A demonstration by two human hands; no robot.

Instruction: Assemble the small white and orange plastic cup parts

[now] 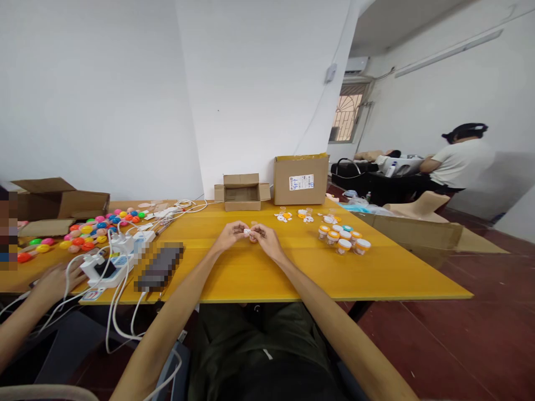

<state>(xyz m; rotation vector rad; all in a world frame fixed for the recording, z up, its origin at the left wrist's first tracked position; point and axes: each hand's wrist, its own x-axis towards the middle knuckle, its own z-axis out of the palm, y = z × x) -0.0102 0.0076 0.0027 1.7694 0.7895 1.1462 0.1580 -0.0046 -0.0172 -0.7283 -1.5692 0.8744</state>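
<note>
My left hand (231, 235) and my right hand (266, 240) meet above the yellow table (234, 278), with their fingertips closed on a small white piece (247, 230) with dark marks. What exactly the piece is, I cannot make out. Just beneath the fingers sits a small object (253, 239), mostly covered by my right hand. To the right stand several small see-through jars (343, 246) with white, orange and teal lids. Behind them, loose white and orange lid parts (284, 216) lie in small heaps.
An opened small carton (241, 193) and a taller cardboard box (301, 181) stand at the back. On the left are a power strip (111, 273) with white cables, a dark phone (159, 267) and colourful balls (100, 227). Another person's hand (58, 284) rests there. A person (463, 156) sits far right.
</note>
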